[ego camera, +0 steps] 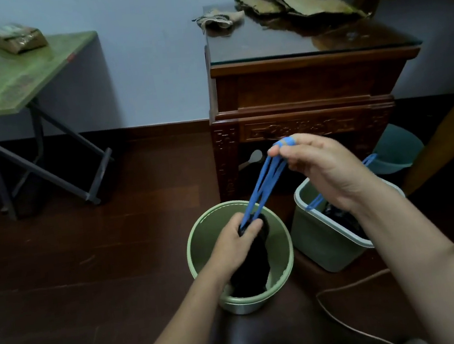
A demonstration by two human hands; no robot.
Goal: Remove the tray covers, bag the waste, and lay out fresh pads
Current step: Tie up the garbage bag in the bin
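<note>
While the left hand (239,239) curls its fingers tight round the neck of the black bag (250,269), low in the centre of the frame, the right hand (323,170) is up at centre right. The blue drawstrings (262,184) are looped over its curled fingers and run taut between the two hands. The bag sits down inside the round green bin (198,250) on the dark wood floor. Just right of it stands a rectangular bin (315,235) with another black liner (341,217) inside. Upper right, a dark carved counter (309,80) carries crumpled brown paper bags (304,0). Upper left, a green counter (6,82) holds a packet (14,38).
</note>
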